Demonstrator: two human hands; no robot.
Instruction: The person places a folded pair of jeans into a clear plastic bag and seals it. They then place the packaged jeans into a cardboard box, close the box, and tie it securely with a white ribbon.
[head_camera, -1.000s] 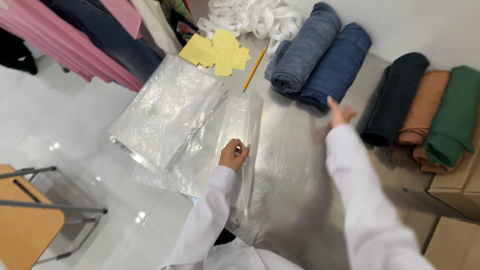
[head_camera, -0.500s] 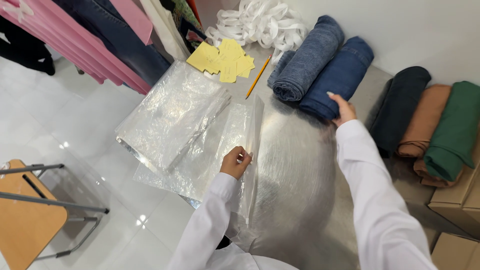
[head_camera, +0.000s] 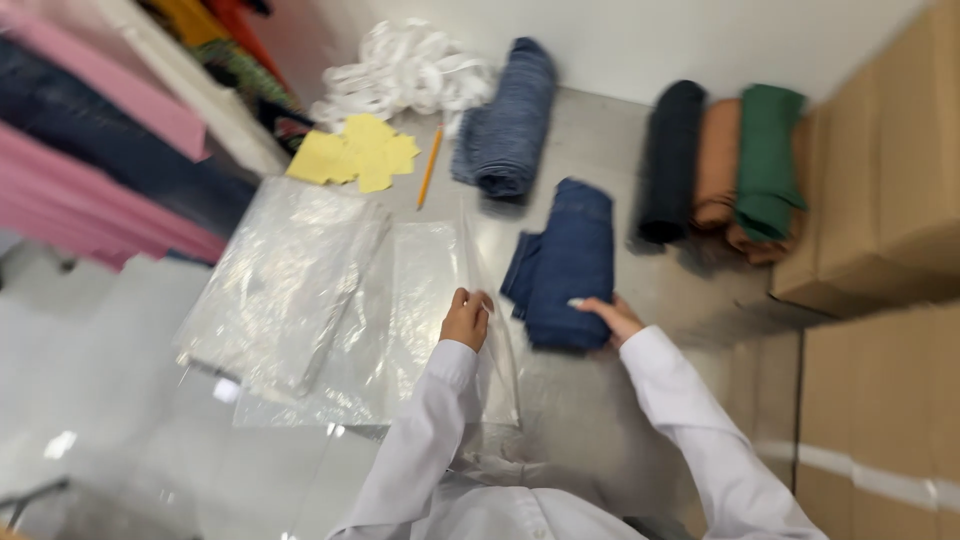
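I take the folded dark blue jeans (head_camera: 565, 265) as my landmark: they lie flat on the grey table (head_camera: 640, 410), with bare tabletop open on their near side toward me and a narrow strip open on their far right before the row of rolled black, tan and green cloths (head_camera: 735, 165). My right hand (head_camera: 605, 318) rests on the near right corner of the jeans, fingers curled over the edge and gripping the fabric. Just left of the jeans, my left hand (head_camera: 466, 318) pinches the right edge of a clear plastic bag (head_camera: 400, 320), fingers closed on it. Further left lies a stack of clear bags (head_camera: 280, 280), reaching the table's left edge. Beyond the jeans sit a rolled lighter blue pair (head_camera: 510, 120) and a pencil (head_camera: 430, 165).
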